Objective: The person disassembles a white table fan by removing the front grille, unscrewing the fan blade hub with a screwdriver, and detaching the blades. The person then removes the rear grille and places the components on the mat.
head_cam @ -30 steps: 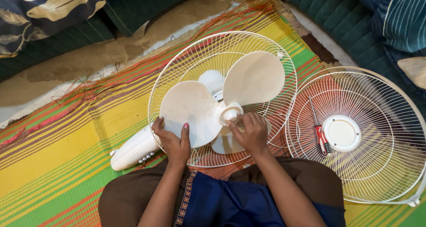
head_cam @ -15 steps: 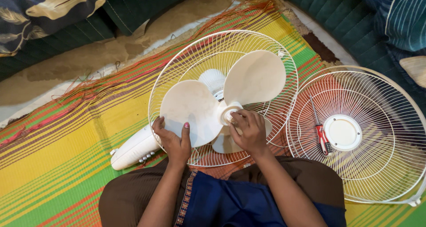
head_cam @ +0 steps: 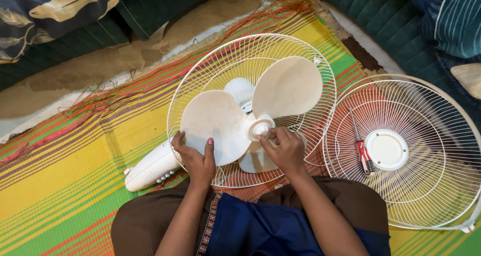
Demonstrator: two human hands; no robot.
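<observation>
A white fan lies on its back on a striped mat [head_cam: 65,171], with its cream three-blade propeller [head_cam: 250,113] sitting inside the rear wire guard [head_cam: 200,78]. My left hand [head_cam: 195,158] grips the lower edge of the left blade, thumb on top. My right hand [head_cam: 283,148] pinches the small cap at the blade hub [head_cam: 261,128] with its fingertips. The fan's white stand body [head_cam: 150,168] sticks out to the lower left, beside my left wrist.
The detached front wire guard [head_cam: 426,186] lies to the right with a red-handled screwdriver [head_cam: 362,151] resting on it. Dark green cushions [head_cam: 381,15] border the mat at the top and right. My knees in brown cloth [head_cam: 145,221] fill the bottom.
My right hand's fingers have shifted around the hub cap, from beside it to over it and back to a pinch. The left hand and the blades have stayed put.
</observation>
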